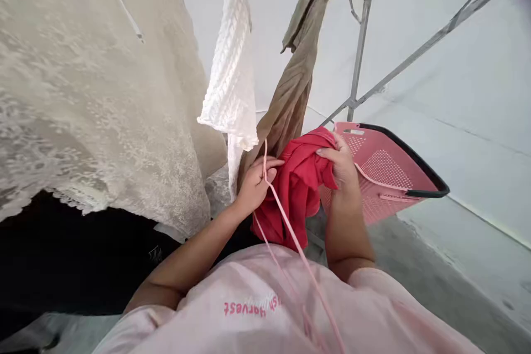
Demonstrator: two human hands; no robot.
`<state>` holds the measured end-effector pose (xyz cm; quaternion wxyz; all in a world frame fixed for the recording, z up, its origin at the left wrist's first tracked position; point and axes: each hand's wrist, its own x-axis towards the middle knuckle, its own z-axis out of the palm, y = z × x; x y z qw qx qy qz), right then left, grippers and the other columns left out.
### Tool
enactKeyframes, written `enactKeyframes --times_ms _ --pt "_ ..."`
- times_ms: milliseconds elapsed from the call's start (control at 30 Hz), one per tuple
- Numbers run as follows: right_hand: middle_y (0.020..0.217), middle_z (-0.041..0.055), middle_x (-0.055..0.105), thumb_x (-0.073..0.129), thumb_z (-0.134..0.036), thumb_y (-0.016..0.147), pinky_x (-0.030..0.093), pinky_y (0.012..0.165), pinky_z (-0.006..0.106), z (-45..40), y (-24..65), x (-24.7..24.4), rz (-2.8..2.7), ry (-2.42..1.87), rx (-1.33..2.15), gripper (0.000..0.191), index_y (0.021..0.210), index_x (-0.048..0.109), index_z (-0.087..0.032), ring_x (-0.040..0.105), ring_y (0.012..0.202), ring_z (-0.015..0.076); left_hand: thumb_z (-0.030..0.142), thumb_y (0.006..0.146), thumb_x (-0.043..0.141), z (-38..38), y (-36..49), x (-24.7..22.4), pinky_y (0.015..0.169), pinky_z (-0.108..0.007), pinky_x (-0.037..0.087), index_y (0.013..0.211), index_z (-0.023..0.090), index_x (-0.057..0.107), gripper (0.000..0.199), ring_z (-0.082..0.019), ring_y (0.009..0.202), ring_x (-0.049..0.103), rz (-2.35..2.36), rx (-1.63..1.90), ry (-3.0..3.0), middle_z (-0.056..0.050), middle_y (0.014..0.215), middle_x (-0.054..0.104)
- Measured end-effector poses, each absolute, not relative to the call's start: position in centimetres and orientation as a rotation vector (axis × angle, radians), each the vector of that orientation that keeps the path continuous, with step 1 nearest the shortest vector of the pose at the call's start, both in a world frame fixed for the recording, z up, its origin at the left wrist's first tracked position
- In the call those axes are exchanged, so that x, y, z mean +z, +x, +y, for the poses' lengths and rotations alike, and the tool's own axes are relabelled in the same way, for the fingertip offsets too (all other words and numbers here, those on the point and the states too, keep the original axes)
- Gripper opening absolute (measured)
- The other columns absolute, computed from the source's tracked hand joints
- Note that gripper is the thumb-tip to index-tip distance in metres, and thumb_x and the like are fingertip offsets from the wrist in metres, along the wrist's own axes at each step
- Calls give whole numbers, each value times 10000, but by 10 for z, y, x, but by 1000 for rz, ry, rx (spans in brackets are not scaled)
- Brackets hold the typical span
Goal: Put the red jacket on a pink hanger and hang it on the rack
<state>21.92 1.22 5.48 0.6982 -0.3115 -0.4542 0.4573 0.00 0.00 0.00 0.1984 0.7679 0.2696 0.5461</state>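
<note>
A bunched red garment (296,182) hangs between my two hands in front of my body. My right hand (343,163) is closed on its upper right part, with the thumb lying over the folds. My left hand (255,185) is closed at the garment's left edge, thumb and fingers bent toward the cloth; part of its grip is hidden. A thin pink cord (286,221) passes across the left hand and runs down over my shirt. Right behind the left hand hangs a twisted brown garment (294,83).
A white knitted garment (232,61) and a large cream lace piece (103,83) hang on the left. A metal rack (360,50) stands at the back. Beside my right forearm is a pink perforated basket (381,163) with a black handle. Dark cloth (83,254) lies lower left.
</note>
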Motion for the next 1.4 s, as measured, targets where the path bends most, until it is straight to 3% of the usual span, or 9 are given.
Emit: enactKeyframes --times_ms 133,333,467,600,733,900,1033,1133,1400 --pt "964 -2 675 854 -272 529 529 775 241 3 193 34 -1088 -729 1155 530 986 597 -199 632 835 142 507 991 411 6 15 12 1164 -441 343 1266 202 644 473 -243 1332 484 770 1534 2210 -126 1376 563" --pt "1073 40 666 799 -541 687 545 870 292 -15 184 22 -1149 -672 1318 535 1066 597 -223 651 927 169 612 929 475 11 17 6 1223 -441 259 1543 202 321 755 -273 1465 349 732 1327 2149 -147 1593 352" --pt "1158 63 633 691 -673 760 531 922 327 -20 187 19 -1243 -606 1381 559 1074 584 -223 631 1016 195 644 915 469 9 14 2 1156 -442 347 1440 162 480 713 -297 1339 500 790 1297 2143 -176 1468 513" --pt "1010 51 614 665 -701 773 500 759 275 -27 188 20 -1389 -632 1253 562 1033 589 -208 593 873 165 601 916 507 5 15 0 1095 -409 391 1348 155 550 622 -287 1262 551 831 1356 2118 -165 1360 598" --pt "802 29 532 571 -669 869 395 663 249 -31 194 20 -1648 -734 915 507 842 597 -164 485 730 121 582 883 575 4 18 -3 868 -318 482 1101 165 653 477 -210 942 640 770 1313 1983 -85 1062 707" --pt "691 23 500 481 -513 978 356 656 273 -26 197 15 -1503 -766 570 466 685 543 -156 456 669 119 559 844 618 -5 15 5 720 -261 451 836 160 631 399 -153 741 575 697 1202 1887 -16 787 639" --pt "827 31 574 611 -371 928 407 820 298 -26 191 20 -1518 -652 287 239 780 623 -184 539 847 146 467 861 608 -16 12 13 776 -272 456 877 170 624 298 -166 810 597 678 1097 1932 -23 855 650" --pt "920 52 632 564 -416 951 434 854 318 -30 187 26 -1667 -541 439 249 906 684 -202 581 917 169 399 872 603 -23 11 10 848 -297 457 1037 182 598 272 -183 905 604 758 1163 2024 -41 1005 660" --pt "716 23 619 631 -585 870 416 685 245 -39 186 37 -1971 -549 774 442 785 709 -158 548 676 108 444 887 616 -34 4 14 887 -346 475 1107 180 564 347 -239 1014 624 700 703 2263 -91 1114 665"
